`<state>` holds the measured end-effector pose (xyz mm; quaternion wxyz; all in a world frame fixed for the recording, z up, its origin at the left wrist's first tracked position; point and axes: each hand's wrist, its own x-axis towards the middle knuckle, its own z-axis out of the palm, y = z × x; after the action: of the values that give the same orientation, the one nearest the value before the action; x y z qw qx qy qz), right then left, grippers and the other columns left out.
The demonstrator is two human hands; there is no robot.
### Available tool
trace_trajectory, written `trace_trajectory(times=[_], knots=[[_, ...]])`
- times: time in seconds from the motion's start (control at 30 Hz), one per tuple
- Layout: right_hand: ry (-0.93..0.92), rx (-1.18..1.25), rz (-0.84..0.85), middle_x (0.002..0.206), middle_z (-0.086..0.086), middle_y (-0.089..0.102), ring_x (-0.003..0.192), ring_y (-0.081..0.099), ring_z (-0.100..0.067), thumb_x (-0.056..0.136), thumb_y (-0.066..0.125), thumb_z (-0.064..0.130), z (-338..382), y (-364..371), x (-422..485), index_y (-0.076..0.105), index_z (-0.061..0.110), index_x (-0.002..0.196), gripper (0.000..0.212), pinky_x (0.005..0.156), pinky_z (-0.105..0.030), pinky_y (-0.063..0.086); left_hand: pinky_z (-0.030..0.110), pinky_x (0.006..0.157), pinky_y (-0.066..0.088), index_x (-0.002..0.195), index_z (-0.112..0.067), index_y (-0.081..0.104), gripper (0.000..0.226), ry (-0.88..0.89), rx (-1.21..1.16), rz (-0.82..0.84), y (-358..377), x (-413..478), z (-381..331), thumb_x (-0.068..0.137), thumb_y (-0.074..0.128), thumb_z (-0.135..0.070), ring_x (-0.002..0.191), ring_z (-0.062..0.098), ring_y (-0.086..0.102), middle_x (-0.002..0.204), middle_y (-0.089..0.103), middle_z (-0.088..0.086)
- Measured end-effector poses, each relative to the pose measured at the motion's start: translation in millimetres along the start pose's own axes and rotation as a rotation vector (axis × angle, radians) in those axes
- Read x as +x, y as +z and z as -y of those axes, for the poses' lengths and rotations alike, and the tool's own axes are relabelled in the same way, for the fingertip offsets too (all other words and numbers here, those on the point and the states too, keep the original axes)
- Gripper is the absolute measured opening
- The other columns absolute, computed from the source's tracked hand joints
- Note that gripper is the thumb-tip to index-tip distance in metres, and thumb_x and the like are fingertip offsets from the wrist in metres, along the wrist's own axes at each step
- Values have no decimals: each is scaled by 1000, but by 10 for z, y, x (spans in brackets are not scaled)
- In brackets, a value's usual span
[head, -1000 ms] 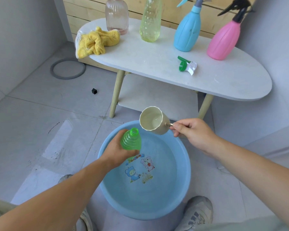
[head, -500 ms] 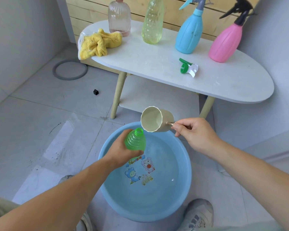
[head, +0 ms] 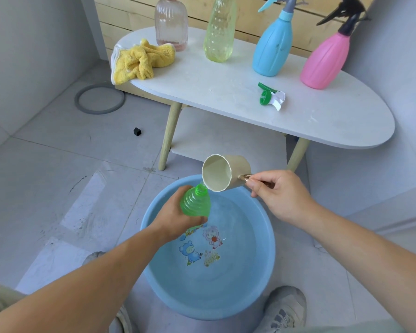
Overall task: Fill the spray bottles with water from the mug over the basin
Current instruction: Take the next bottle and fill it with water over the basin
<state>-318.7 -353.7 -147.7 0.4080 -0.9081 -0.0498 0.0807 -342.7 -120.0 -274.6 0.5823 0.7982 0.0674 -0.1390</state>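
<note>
Both hands sit over the blue basin. Fingers of the left hand wrap the uncapped, ribbed green bottle; fingers of the right hand pinch the handle of the beige mug. Tipped further than before, its rim now meets the bottle's mouth.

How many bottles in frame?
5. Four stand on the table: clear bottle, yellow-green bottle, blue spray bottle, pink spray bottle. The left hand grips the green bottle over the basin, under the mug in the right hand. None looks hidden.

Five bottles, one mug, one basin, one cloth, one loose spray head.
</note>
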Motion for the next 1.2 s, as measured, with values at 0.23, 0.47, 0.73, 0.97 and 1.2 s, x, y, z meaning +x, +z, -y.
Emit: trace_trajectory(times=[0.23, 0.47, 0.73, 0.97, 1.2], knots=[[-27, -28, -13, 79, 2, 74, 72, 64, 9, 94, 64, 25, 5, 9, -3, 69, 33, 74, 21, 65, -8, 44, 9, 60, 52, 121, -41, 48, 70, -6, -18, -6, 5, 14, 35, 72, 90, -12, 93, 6, 63, 106, 64, -10], [-77, -78, -17, 79, 7, 73, 80, 66, 5, 94, 64, 25, -8, -4, 8, 75, 20, 80, 18, 80, -19, 49, 12, 62, 53, 126, -37, 50, 72, -16, -35, -7, 4, 32, 61, 72, 90, -13, 91, 2, 63, 107, 64, -10], [-114, -123, -22, 83, 8, 73, 86, 65, 2, 94, 63, 25, 13, -16, 5, 75, 17, 80, 20, 82, -22, 48, 9, 61, 50, 130, -36, 49, 74, -27, -19, -14, 0, 39, 73, 72, 91, -15, 94, 1, 61, 108, 62, -14], [-171, -166, -41, 81, 10, 72, 94, 60, -5, 93, 64, 23, 17, -20, 9, 74, 21, 78, 18, 81, -11, 40, 11, 60, 52, 131, -35, 50, 75, -33, -7, -13, 2, 45, 85, 71, 91, -16, 94, 4, 63, 109, 64, -10], [-193, -214, -40, 81, 18, 70, 101, 58, -7, 93, 64, 25, 6, -30, 19, 75, 24, 80, 16, 85, -10, 39, 12, 61, 52, 128, -39, 47, 74, -32, 7, -12, 4, 37, 58, 72, 91, -17, 94, 2, 61, 108, 62, -13]])
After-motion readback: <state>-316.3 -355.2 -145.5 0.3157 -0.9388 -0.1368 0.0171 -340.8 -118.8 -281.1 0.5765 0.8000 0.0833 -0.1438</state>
